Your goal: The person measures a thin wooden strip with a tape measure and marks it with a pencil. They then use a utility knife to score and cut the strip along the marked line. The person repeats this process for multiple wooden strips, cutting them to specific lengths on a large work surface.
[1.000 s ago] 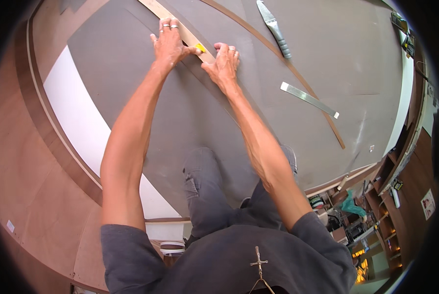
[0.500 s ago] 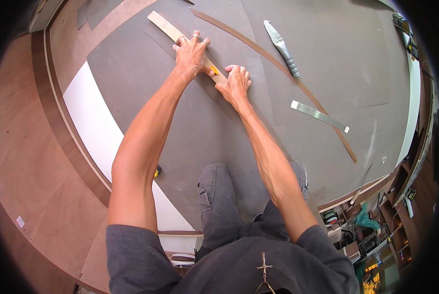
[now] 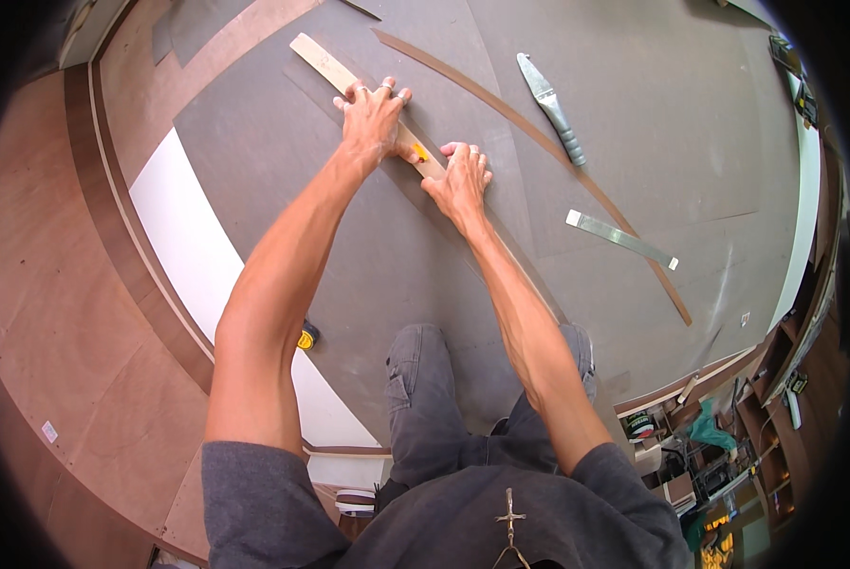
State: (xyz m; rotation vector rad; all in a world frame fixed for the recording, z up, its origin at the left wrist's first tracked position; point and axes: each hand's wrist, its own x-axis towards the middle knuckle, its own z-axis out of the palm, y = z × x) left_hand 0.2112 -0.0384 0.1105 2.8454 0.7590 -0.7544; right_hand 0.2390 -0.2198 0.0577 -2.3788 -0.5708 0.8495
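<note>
My left hand [image 3: 376, 119] bears on a pale wooden strip [image 3: 316, 55], spread fingers bent over it, thumb beside a small yellow piece [image 3: 421, 152] whose kind I cannot make out. Lower right along that strip, my right hand [image 3: 458, 185] grips it with curled fingers. The strip lies diagonally on a large grey sheet [image 3: 653, 123]. Right of my hands lie a long thin brown strip [image 3: 491, 95], a flat knife-like tool with a ribbed grey handle [image 3: 553, 104] and a short metal strip [image 3: 621, 239] crossing the brown one.
A yellow-and-black tape measure [image 3: 307, 335] lies beside my left forearm. A white band [image 3: 169, 199] and curved plywood [image 3: 36, 284] border the sheet on the left. My knees rest below. Cluttered shelving with tools [image 3: 776, 436] stands at lower right.
The view has shifted, so the scene sits lower and further right, showing the strip's far end. My left fingers have spread wider. The tape measure has come out from behind my forearm.
</note>
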